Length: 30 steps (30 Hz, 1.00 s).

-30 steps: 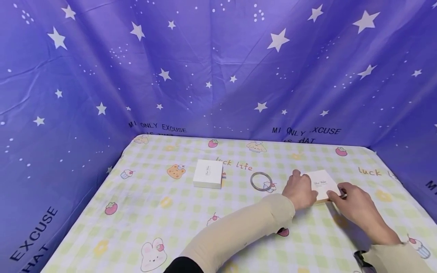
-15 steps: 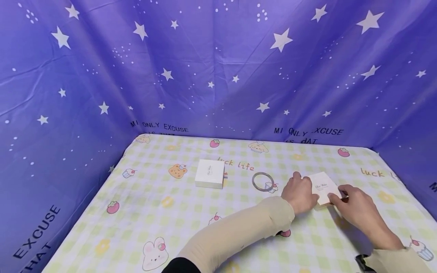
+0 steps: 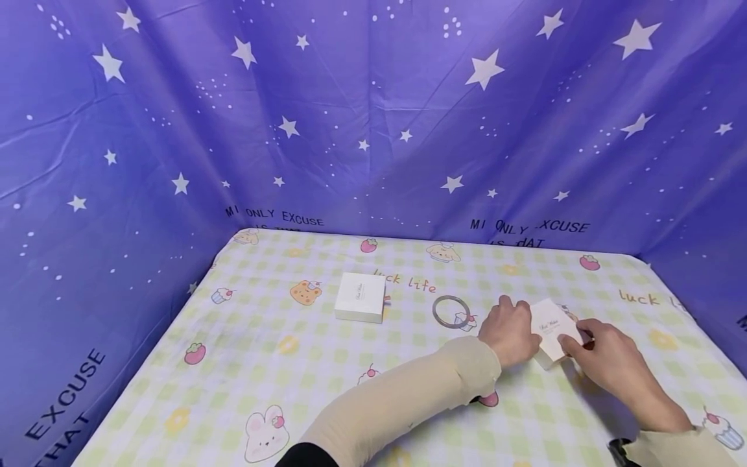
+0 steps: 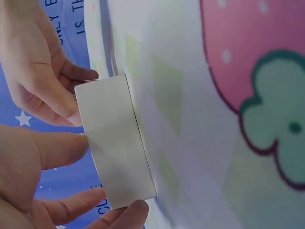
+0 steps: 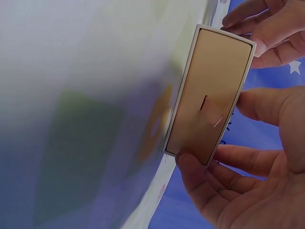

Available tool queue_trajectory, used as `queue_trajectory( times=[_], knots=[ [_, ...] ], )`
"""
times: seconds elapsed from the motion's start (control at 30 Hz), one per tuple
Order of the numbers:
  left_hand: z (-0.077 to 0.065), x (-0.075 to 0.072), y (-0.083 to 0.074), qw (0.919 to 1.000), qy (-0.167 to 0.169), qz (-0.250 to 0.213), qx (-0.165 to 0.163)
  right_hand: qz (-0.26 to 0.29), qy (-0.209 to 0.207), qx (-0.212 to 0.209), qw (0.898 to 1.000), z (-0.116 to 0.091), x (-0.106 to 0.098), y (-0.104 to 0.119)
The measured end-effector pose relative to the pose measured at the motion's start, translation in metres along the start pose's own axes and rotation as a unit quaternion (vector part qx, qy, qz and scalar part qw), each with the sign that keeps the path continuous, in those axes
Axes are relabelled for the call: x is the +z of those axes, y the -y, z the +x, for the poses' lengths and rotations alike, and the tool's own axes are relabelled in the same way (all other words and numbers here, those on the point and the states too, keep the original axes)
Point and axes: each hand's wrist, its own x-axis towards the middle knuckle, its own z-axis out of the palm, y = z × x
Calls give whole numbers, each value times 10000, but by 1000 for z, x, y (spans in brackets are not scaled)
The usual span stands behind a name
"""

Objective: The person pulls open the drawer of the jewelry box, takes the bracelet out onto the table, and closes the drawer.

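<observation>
A small white gift box (image 3: 553,327) with fine lettering on its lid lies between both hands at the right of the table. My left hand (image 3: 510,331) grips its left side, thumb on the near side. From the right, my right hand (image 3: 607,353) pinches it, thumb at the top edge and fingers behind. The left wrist view shows the box's plain white side (image 4: 112,143) standing close over the cloth. In the right wrist view, the box's gold-coloured end (image 5: 212,90), framed in white, has a short dark slit.
Left of the hands, a grey bangle (image 3: 435,312) lies flat on the checked tablecloth (image 3: 245,363). Farther left sits a second white box (image 3: 360,297) with a small reddish tab at its right side. A purple star-printed curtain (image 3: 373,130) surrounds the table's back and sides.
The gift box has turned counterclockwise between the hands, its near corner coming closer and its gold end swinging to the right. The whole scene has shifted slightly right in the head view.
</observation>
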Motion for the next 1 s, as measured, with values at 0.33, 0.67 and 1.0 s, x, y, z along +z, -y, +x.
queue_trajectory(
  times=[0.33, 0.67, 1.0],
  knots=[
    [-2, -2, 6, 9996, -45, 97, 247, -52, -68, -24, 10000, -1, 2, 4],
    [-4, -4, 11, 9995, 44, 26, 307, -24, 16, -131, 9999, -3, 2, 8],
    [-9, -9, 16, 9989, 108, -69, 444, -60, 73, -130, 9999, -3, 2, 9]
  ],
)
